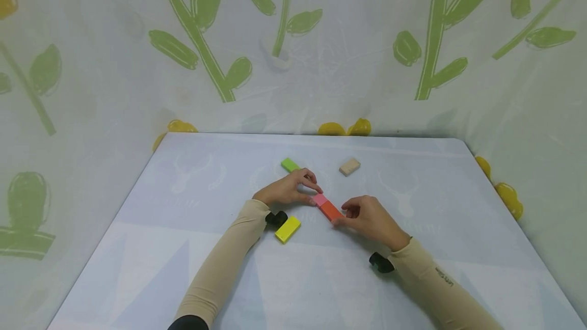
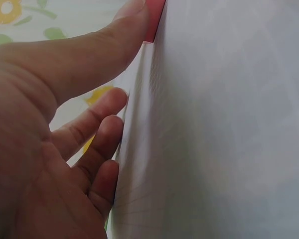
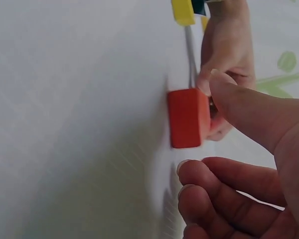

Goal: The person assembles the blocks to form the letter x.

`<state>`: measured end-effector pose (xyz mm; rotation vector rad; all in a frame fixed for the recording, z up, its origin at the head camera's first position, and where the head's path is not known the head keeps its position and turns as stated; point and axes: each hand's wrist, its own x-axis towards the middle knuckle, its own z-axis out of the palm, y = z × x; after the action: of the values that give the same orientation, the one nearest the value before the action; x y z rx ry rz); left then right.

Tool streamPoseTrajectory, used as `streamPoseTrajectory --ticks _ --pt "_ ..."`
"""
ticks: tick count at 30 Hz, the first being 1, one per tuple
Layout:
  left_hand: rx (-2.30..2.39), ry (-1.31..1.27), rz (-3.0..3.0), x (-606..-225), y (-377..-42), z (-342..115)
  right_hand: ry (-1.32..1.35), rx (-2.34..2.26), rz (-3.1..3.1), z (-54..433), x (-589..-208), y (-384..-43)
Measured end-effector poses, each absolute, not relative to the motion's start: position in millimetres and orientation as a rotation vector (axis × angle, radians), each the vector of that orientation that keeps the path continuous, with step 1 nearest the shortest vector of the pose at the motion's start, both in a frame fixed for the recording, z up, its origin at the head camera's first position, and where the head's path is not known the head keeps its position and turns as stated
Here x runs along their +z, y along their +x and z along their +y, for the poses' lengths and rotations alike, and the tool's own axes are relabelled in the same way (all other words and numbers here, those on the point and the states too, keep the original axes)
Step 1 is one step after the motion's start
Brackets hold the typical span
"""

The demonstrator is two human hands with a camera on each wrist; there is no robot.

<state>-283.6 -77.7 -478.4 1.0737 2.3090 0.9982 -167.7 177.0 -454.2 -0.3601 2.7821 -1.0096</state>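
Note:
A pink block point(image 1: 319, 199) and an orange-red block point(image 1: 331, 211) lie end to end in a slanting line on the table. My left hand point(image 1: 289, 187) pinches the pink block between thumb and index finger; in the left wrist view the thumb point(image 2: 104, 52) lies against its side, the other fingers loosely bent. At the near right end of the orange-red block is my right hand point(image 1: 371, 218). Its thumb and fingers stand apart, with a gap to the block's end face point(image 3: 185, 118) in the right wrist view.
A yellow block point(image 1: 288, 229) lies below the left wrist. Beyond the left hand is a green block point(image 1: 289, 164), partly hidden by it. A plain wooden block point(image 1: 350, 167) lies farther back on the right. The table point(image 1: 403, 167) backs onto a flower-printed curtain point(image 1: 348, 65).

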Motion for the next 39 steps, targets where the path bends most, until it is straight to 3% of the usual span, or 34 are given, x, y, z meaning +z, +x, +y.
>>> streamPoseTrajectory --ticks 39 --pt "1.018 1.026 2.305 -479 -281 -76 -0.400 -1.230 2.735 186 -443 -198"
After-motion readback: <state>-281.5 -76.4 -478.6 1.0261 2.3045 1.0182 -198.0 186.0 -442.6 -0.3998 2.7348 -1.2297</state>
